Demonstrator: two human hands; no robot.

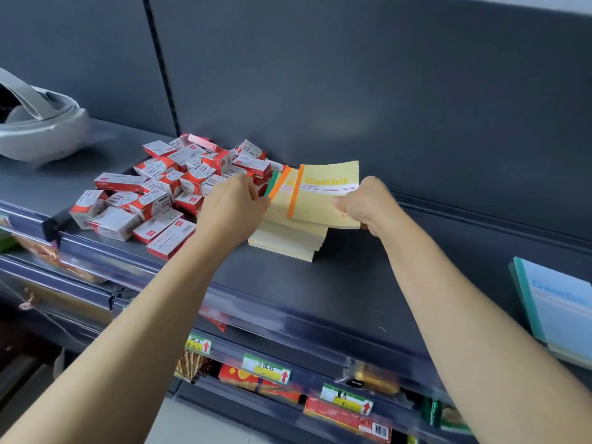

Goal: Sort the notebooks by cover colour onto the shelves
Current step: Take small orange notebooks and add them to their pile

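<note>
A blue notebook (pixel 560 309) at the right is cut off by the frame edge. The left hand (pixel 230 213) hides its own fingertips against the stack of yellow notebooks (pixel 288 241) on the shelf (pixel 352 283). The stack lies between both outstretched arms. The left hand grips its left edge, and the right hand (pixel 368 203) pinches the tilted top notebook (pixel 326 200) by its right edge.

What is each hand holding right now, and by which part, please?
The right hand pinches the top yellow notebook by its right edge; the left hand holds the stack at its spines.
</note>
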